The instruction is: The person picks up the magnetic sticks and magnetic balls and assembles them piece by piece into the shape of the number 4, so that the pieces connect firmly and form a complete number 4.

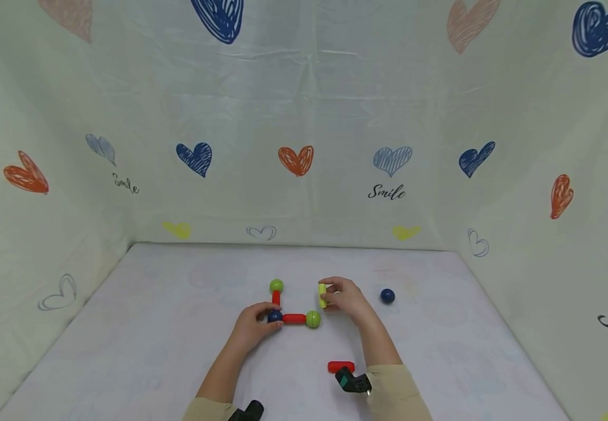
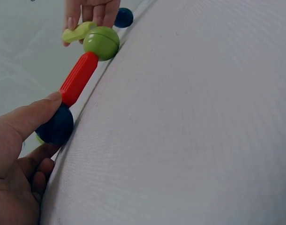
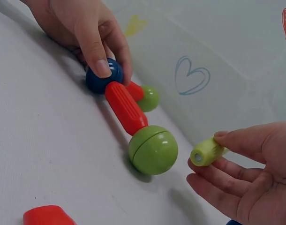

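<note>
My left hand [image 1: 253, 327] grips the dark blue ball [image 3: 104, 76] at the corner of an L-shaped piece lying on the table. One red rod [image 1: 294, 318] runs right from that ball to a green ball [image 3: 153, 150]. A second red rod [image 1: 276, 298] points away to another green ball [image 1: 276, 285]. Between thumb and fingers, my right hand [image 1: 347, 299] pinches a yellow-green rod [image 3: 207, 152] with a silvery disc in its end. This rod is held just beyond the nearer green ball, apart from it in the right wrist view.
A loose blue ball [image 1: 387, 296] lies to the right of my right hand. One loose red rod [image 1: 341, 366] lies near my right forearm, beside the black wrist camera [image 1: 353, 381]. A curtain with printed hearts [image 1: 295, 161] hangs behind the white table [image 1: 177, 304].
</note>
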Tool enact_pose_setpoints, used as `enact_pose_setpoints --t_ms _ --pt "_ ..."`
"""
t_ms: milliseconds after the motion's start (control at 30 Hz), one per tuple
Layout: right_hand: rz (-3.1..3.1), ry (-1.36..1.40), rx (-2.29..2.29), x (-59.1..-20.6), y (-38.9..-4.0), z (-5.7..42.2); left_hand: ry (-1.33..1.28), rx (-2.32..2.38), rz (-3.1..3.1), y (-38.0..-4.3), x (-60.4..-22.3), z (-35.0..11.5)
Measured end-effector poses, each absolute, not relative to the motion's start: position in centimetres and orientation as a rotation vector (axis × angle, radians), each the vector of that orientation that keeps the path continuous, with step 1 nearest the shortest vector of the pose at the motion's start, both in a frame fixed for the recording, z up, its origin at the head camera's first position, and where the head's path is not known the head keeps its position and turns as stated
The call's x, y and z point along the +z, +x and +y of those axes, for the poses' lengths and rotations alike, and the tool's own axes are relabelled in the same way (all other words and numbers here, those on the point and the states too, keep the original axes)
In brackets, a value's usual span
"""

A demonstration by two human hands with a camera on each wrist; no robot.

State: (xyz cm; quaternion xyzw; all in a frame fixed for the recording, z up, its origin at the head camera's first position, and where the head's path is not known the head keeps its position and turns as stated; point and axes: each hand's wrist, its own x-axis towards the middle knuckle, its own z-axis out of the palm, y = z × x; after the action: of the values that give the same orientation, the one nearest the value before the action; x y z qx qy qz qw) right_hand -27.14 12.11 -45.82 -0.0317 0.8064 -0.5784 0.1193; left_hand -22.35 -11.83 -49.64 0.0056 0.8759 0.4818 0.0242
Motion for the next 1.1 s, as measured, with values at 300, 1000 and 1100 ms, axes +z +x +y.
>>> enact_pose_setpoints --t_ms 300,1000,1100 --pt "2.332 -0.022 -1.764 -46.3 -27.3 11.0 0.016 1.486 2.719 -22.3 -49.9 -11.8" --pt "2.397 0.060 -1.682 -47.6 -27.7 9.9 0.033 1.479 2.734 -22.4 -50.2 -11.9" --pt "2.388 0.063 -1.667 -47.4 -27.6 9.8 0.034 1.478 2.738 -22.4 -50.1 -11.9"
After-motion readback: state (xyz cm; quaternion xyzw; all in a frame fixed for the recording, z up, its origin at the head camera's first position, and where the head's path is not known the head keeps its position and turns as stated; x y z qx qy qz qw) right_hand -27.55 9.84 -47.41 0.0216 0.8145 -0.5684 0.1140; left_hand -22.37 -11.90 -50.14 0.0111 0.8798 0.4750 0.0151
